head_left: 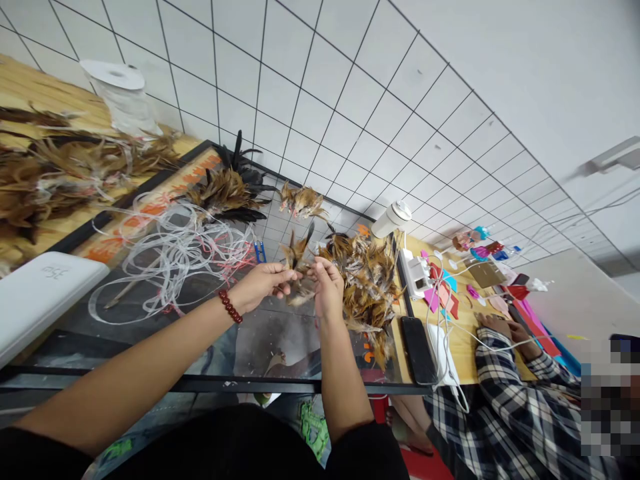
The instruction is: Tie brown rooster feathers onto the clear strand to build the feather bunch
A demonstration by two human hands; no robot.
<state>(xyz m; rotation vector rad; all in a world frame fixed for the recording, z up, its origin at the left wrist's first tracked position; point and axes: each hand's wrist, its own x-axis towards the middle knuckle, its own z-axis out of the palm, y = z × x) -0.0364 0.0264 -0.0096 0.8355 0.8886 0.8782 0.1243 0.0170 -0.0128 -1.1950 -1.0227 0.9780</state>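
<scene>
Over the glass table top, a small tuft of brown feathers is pinched between both hands. My left hand, with a beaded bracelet at the wrist, grips its base from the left. On the other side my right hand closes its fingertips near the same base. A large pile of brown feathers lies right beside my right hand. Left of my left hand spreads a tangle of clear ribbon with pinkish bits. Blue-handled snips lie just behind that hand.
Dark and brown feather bunches and a smaller bunch lie at the back. A white spool, more feathers and a white power bank are left. A white bottle, power strip, phone and a person's plaid sleeve are right.
</scene>
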